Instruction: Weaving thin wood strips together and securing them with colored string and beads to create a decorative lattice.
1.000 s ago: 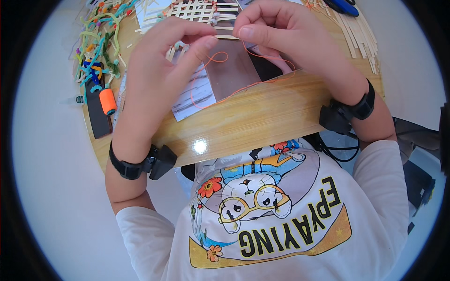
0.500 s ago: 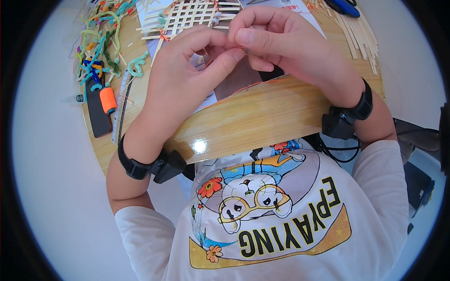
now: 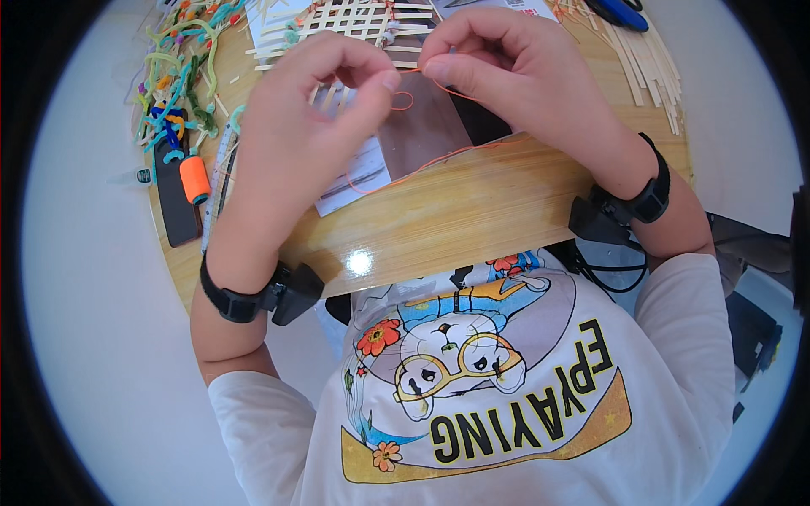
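Observation:
An orange thread [image 3: 439, 157] runs between my two hands and trails in a long curve over the papers and the table. My left hand [image 3: 325, 101] pinches it between thumb and forefinger, and a small loop of thread hangs beside the fingertips. With thumb and forefinger, my right hand [image 3: 498, 67] grips the thread a short way to the right. Just beyond the hands lies a woven lattice of pale flat strips [image 3: 359, 21], with bits of orange thread and fluffy coloured pieces at its edges. My left hand covers part of its near side.
Colourful pipe cleaners [image 3: 181, 63] pile up at the left. Nearby are an orange thread spool [image 3: 194, 180], a dark phone-like slab [image 3: 175, 207] and a clear ruler [image 3: 221, 160]. Loose pale strips [image 3: 645, 72] and a blue-handled tool [image 3: 620, 12] lie at the right. Printed sheets [image 3: 354, 173] lie under the hands.
My hands have moved apart, drawing a short span of orange thread between them. A small loop now shows, and more of the paper beneath is uncovered.

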Demonstrator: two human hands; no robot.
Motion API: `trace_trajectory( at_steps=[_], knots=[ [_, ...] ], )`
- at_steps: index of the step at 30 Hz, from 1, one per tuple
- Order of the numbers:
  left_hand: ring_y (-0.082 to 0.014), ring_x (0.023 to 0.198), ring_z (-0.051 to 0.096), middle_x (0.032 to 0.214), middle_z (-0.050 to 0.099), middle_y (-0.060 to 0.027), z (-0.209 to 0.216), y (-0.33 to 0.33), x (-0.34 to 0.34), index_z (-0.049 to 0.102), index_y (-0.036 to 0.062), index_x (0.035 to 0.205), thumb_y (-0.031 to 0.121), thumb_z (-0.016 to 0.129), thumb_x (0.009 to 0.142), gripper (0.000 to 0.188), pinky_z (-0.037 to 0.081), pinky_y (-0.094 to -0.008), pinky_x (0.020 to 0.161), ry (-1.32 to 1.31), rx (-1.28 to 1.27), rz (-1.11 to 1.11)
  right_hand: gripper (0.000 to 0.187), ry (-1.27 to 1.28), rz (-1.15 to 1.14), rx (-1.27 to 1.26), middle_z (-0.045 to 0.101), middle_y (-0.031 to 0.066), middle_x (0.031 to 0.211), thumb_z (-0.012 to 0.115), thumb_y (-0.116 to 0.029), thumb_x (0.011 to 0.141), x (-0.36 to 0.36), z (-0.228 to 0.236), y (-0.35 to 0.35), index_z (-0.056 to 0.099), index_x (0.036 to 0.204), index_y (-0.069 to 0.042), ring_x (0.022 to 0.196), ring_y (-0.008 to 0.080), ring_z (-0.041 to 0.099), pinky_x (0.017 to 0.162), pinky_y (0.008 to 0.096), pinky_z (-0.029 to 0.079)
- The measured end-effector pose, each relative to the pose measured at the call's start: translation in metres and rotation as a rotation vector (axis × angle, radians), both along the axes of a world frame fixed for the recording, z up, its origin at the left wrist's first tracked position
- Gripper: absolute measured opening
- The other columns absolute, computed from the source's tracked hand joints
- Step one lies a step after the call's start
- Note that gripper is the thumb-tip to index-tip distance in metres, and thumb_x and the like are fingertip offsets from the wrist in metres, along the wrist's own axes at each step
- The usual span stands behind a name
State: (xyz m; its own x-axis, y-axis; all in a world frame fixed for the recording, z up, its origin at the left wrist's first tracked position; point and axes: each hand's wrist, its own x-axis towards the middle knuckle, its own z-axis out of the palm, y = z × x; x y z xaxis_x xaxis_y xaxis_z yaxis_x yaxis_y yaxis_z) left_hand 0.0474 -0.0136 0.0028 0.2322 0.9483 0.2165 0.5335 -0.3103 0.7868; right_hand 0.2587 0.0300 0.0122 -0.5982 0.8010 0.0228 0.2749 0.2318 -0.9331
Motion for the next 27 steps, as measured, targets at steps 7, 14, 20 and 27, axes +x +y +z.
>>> trace_trajectory(
  at_steps=[7,14,20,27],
  knots=[
    [-0.0187,0.092,0.059,0.096,0.064,-0.0053,-0.008,0.022,-0.045,0.068,0.0022,0.097,0.012,0.067,0.085,0.015,0.044,-0.0276,0.084,0.399,0.235,0.092,0.011,0.029,-0.042,-0.146,0.056,-0.0054,0.074,0.063,-0.013,0.092,-0.001,-0.003,0.004,0.065,0.095,-0.003,0.065,0.0018,0.046,0.058,0.0169,0.039],
    [-0.0251,0.086,0.057,0.086,0.064,-0.0062,-0.015,0.026,-0.037,0.07,0.0054,0.088,0.017,0.073,0.077,0.016,0.045,-0.0361,0.077,0.482,0.276,-0.022,0.01,0.025,-0.052,-0.148,0.056,-0.0058,0.075,0.063,-0.013,0.093,0.001,-0.005,0.005,0.064,0.095,-0.003,0.066,0.001,0.045,0.058,0.0164,0.038],
    [-0.0261,0.084,0.057,0.083,0.063,-0.0067,-0.019,0.028,-0.036,0.069,0.0062,0.083,0.015,0.071,0.077,0.011,0.043,-0.037,0.074,0.514,0.324,-0.061,0.011,0.024,-0.056,-0.139,0.057,-0.0058,0.075,0.064,-0.014,0.092,0.0,-0.006,0.005,0.065,0.096,-0.003,0.066,0.001,0.046,0.058,0.0166,0.039],
    [-0.0252,0.078,0.057,0.078,0.063,-0.0054,-0.015,0.027,-0.037,0.068,0.0063,0.082,0.013,0.069,0.077,0.008,0.041,-0.0383,0.08,0.499,0.344,-0.004,0.01,0.16,0.081,-0.236,0.058,-0.0033,0.076,0.063,-0.01,0.092,0.01,0.027,0.009,0.063,0.097,-0.001,0.067,0.0011,0.05,0.058,0.0159,0.04]
  ],
)
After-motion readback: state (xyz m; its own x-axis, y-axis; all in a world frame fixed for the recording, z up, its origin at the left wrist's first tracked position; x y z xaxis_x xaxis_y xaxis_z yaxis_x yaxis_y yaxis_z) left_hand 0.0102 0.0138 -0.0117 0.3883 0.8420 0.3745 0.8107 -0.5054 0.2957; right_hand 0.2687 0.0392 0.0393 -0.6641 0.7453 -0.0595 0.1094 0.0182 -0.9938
